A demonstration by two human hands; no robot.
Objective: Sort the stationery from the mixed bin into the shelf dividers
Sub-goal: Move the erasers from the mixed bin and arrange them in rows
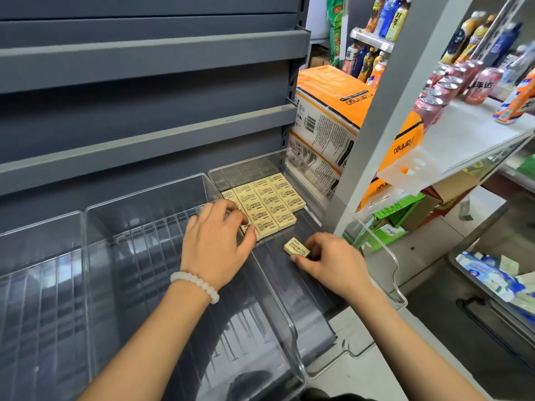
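Several cream-coloured erasers (269, 201) lie packed in rows at the back of the rightmost clear plastic divider tray (385, 256) on the grey shelf. My left hand (217, 241), with a white bead bracelet, reaches over the tray wall and its fingertips pinch an eraser (251, 229) at the front left of the rows. My right hand (327, 256) pinches a single loose eraser (296, 246), tilted just above the tray floor, in front of the rows.
Two more clear divider trays (139, 256) stand to the left on the same shelf. Grey shelves (144, 53) rise above. Orange tissue packs (333, 117) sit behind the right tray. A white shelf (463, 131) with cans and bottles is to the right.
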